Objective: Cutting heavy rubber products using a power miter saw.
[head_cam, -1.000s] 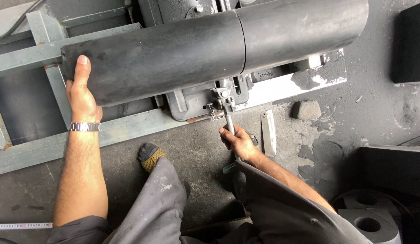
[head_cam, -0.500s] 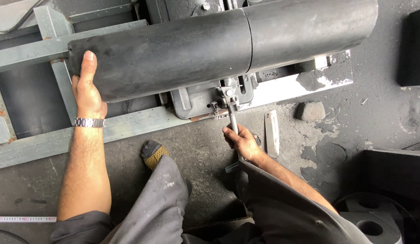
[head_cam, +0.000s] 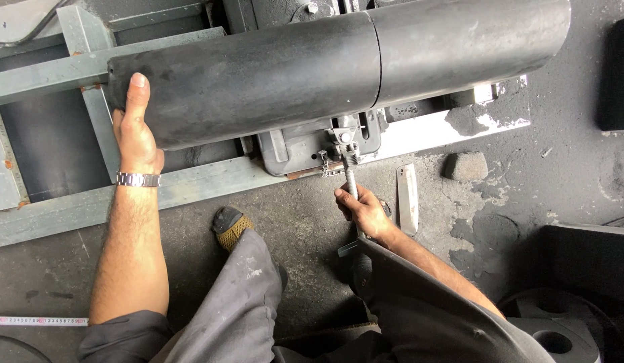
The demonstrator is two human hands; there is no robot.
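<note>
On the floor below you, head view: a long black cylinder [head_cam: 339,74] lies across a grey steel frame [head_cam: 191,181], with a seam ringing it just right of the middle.

Your left hand [head_cam: 134,128] lies flat and open against the cylinder's left end, fingers pointing up over the curve and palm on the surface. It wraps around nothing. A metal watch [head_cam: 138,179] sits on that wrist.

Your right hand [head_cam: 365,212] is closed tight around a threaded metal rod [head_cam: 351,175]. The rod runs up from your fist into a grey clamp bracket [head_cam: 325,144] bolted under the cylinder, just below the seam. The rod's lower end sticks out under your hand, near your knee.

A flat metal file [head_cam: 407,198] lies on the concrete just right of your right hand, not touching it. A small dark block [head_cam: 465,166] sits beside the file, further right.

Your shoe [head_cam: 230,227] rests on the floor between your two arms, close to the frame rail. A tape measure [head_cam: 36,321] runs along the floor at bottom left, well away from both hands.

Bottom right: a black round part with a centre hole [head_cam: 552,339], partly cut off by the edge. Can't tell whether anything is in the hole.
</note>
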